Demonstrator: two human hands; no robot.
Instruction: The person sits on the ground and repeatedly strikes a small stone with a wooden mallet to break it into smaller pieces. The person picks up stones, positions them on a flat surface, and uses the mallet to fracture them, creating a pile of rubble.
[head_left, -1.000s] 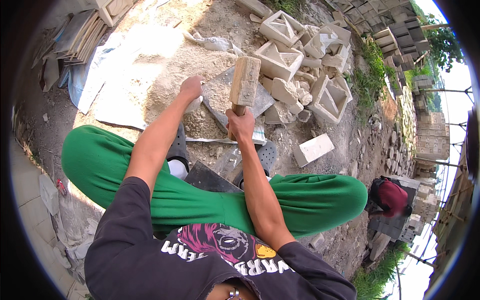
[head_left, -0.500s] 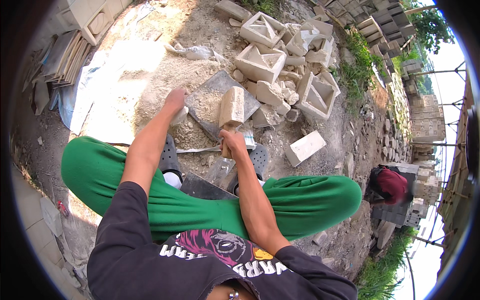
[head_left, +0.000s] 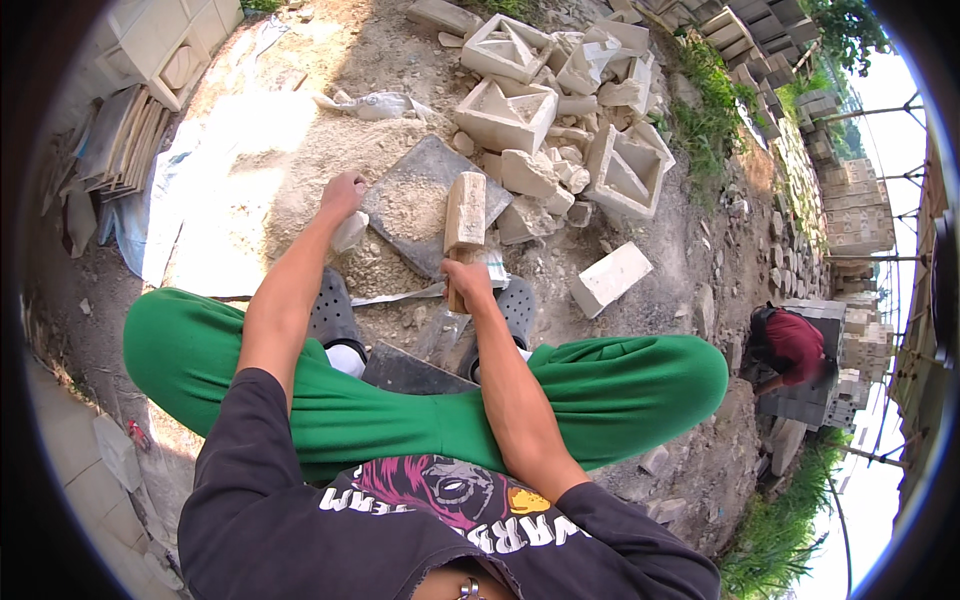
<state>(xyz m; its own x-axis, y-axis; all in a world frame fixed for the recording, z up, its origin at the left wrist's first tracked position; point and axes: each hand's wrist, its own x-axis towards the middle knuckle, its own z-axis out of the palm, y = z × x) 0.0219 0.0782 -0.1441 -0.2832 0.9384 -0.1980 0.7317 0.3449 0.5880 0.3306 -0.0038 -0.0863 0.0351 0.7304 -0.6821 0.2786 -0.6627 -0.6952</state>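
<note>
My right hand (head_left: 466, 282) is wrapped round the handle of a dusty wooden mallet (head_left: 465, 212). The mallet's thick block head lies over the right part of a dark square slab (head_left: 412, 160), which is strewn with pale crumbled rubble (head_left: 408, 205). At the slab's left edge is my left hand (head_left: 343, 196), its fingers curled in and mostly hidden from above. A rounded pale stone (head_left: 350, 232) shows beside that wrist; whether the hand touches it I cannot tell. Between my shoes, a second dark slab (head_left: 405, 370) lies on the ground.
Broken pale moulded blocks (head_left: 506, 112) are heaped beyond the slab. A loose white brick (head_left: 612, 279) lies to the right. Thin boards (head_left: 128, 140) are stacked at the far left. A person in a dark red top (head_left: 795, 345) bends by grey blocks at the far right.
My left hand has shifted slightly up and left. The mallet head stays over the slab in nearly the same place. At the far right, the other person has changed posture, an arm now showing.
</note>
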